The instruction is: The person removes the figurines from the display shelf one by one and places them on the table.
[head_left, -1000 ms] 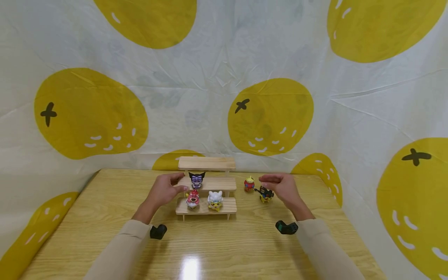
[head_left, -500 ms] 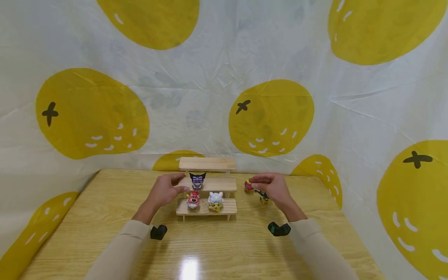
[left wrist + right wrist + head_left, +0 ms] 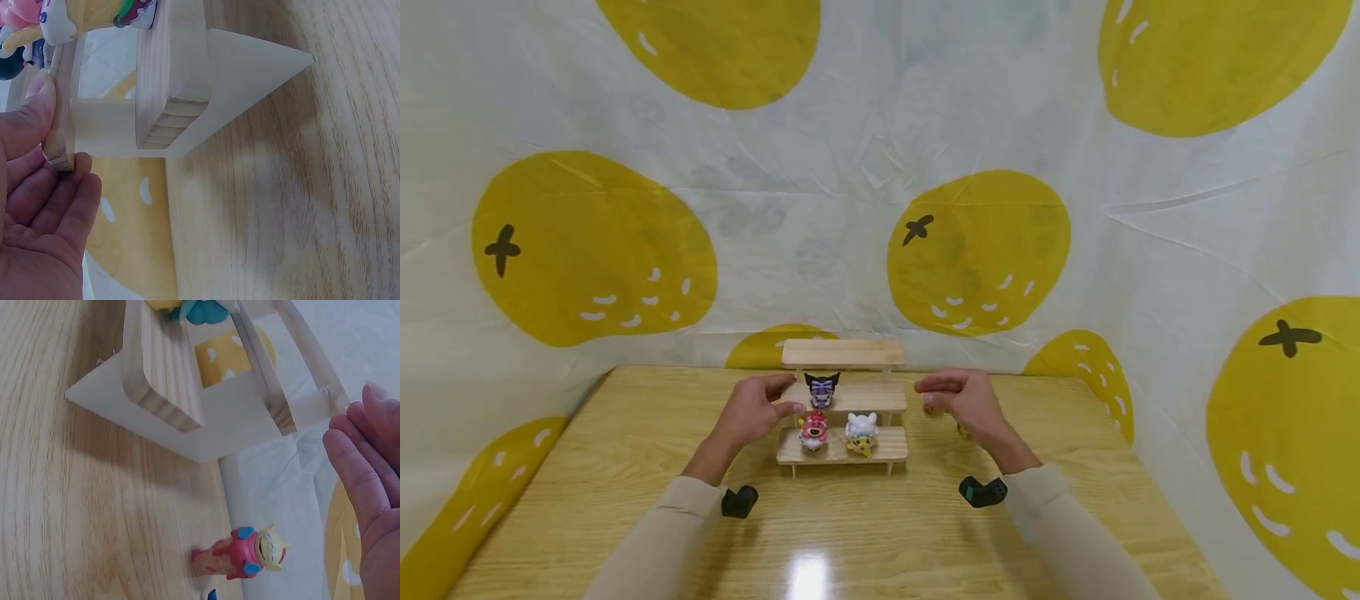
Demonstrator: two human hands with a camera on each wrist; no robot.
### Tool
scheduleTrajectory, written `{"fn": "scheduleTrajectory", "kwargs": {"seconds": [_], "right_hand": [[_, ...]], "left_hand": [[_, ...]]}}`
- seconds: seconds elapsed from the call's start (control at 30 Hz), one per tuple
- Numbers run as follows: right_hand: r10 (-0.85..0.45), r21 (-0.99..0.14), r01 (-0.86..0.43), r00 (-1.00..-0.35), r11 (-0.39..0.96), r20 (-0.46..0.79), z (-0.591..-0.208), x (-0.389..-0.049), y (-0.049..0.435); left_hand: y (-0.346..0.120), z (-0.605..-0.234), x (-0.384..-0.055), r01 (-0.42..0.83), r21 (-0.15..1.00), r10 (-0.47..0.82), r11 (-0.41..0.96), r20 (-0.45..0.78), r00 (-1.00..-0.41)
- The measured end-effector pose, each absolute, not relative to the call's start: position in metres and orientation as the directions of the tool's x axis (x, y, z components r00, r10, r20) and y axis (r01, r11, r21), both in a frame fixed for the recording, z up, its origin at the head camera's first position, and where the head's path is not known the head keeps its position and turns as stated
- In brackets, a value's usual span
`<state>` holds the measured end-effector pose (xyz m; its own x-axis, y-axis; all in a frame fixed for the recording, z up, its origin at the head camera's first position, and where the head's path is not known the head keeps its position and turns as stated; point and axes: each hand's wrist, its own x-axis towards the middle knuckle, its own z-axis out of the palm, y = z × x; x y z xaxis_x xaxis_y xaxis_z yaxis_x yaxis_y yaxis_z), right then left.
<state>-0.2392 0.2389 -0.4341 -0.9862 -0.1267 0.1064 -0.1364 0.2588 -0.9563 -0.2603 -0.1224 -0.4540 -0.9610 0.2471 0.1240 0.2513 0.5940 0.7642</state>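
A three-tier wooden display shelf [image 3: 880, 397] stands on the table. My left hand [image 3: 751, 412] pinches the left end of its middle board, thumb above and fingers beneath, as the left wrist view shows. On that board sits a black-and-purple figurine [image 3: 822, 390]. The bottom board carries a pink bear figurine [image 3: 813, 432] and a white-hooded yellow figurine [image 3: 861, 433]. My right hand [image 3: 966, 406], holding nothing, hovers just right of the shelf with fingers extended. Below it, a red figurine with a pale yellow head [image 3: 240, 553] stands on the table, mostly hidden in the head view.
Another small figurine [image 3: 962, 431] is almost covered by my right hand in the head view. The wooden table [image 3: 865, 533] ends at a white cloth backdrop [image 3: 805, 233] with large yellow fruit prints. Black wrist devices sit at both sleeves.
My right hand has moved left, over the two figurines and towards the shelf's right side. The left hand keeps its hold on the middle board; the figurines on the shelf stay put.
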Motion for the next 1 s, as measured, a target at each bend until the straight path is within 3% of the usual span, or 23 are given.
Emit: {"fn": "scheduleTrajectory", "kwargs": {"seconds": [1.0], "right_hand": [[-0.182,-0.966,-0.121,-0.98,0.228,0.08,-0.43,-0.244,0.198]], "left_hand": [[-0.122,-0.456,-0.263,0.264,0.753,0.239,0.602,0.146,-0.96]]}}
